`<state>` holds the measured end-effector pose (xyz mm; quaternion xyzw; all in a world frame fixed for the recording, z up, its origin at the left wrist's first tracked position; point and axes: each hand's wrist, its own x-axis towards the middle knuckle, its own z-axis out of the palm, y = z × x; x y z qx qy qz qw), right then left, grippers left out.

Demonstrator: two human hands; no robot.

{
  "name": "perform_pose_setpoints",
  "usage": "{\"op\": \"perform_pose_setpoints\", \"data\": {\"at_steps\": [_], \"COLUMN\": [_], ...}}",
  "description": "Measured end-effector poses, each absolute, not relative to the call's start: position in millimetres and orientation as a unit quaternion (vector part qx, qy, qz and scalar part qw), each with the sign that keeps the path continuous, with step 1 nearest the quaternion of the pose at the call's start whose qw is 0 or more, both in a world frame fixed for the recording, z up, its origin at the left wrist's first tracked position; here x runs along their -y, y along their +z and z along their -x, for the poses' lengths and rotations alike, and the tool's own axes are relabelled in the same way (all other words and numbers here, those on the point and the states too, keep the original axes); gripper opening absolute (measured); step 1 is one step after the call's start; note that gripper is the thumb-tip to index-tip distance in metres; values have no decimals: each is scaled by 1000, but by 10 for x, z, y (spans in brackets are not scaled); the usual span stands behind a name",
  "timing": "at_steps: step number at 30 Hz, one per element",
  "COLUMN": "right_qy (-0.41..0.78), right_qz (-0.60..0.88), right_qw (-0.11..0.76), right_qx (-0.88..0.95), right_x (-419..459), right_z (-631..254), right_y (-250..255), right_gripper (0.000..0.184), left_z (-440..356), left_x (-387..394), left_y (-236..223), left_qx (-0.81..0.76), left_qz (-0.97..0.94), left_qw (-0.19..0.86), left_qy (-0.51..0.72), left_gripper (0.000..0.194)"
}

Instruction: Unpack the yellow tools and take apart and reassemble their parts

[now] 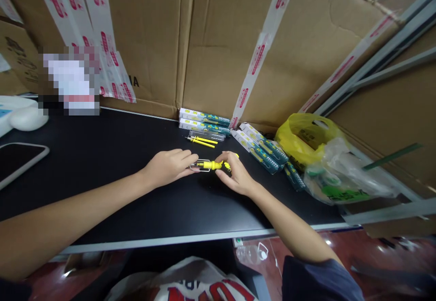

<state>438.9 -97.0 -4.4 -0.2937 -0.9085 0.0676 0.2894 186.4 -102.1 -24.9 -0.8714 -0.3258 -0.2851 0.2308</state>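
Over the black tabletop, my left hand (173,167) grips one end of a slim yellow tool (208,165) with a metal wire frame along its side. My right hand (236,173) curls its thumb and fingers around the yellow end of it. A bumpy yellow cord-like piece (227,167) shows between those fingers; the rest of it is hidden by the hand. Just beyond the hands lie thin yellow sticks (202,142) with dark tips, beside a clear plastic tube (211,135).
Several white-and-green printed boxes (260,148) lie at the back and right. A yellow plastic bag (293,132) and a clear bag (350,173) sit at the right end. A phone (23,158) lies at left. Large cardboard (150,32) stands behind the table.
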Motion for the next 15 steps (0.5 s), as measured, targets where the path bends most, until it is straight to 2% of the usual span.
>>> {"op": "perform_pose_setpoints", "data": {"at_steps": [3,7,15], "right_qy": [71,61,32], "right_qz": [339,327,304], "right_qw": [266,201,222], "right_qx": [899,921,926], "right_x": [947,903,922], "right_z": [-4380,-4372,-4409], "right_y": [-44,-53,-61], "right_gripper": [16,26,12], "left_z": [-1860,-1856,-1857], "left_x": [1024,1024,1007], "left_y": [-250,-245,-254], "left_qx": [321,320,327], "left_qz": [875,875,872], "left_qw": [231,231,226], "left_qy": [-281,-280,-285], "left_gripper": [25,24,25]}}
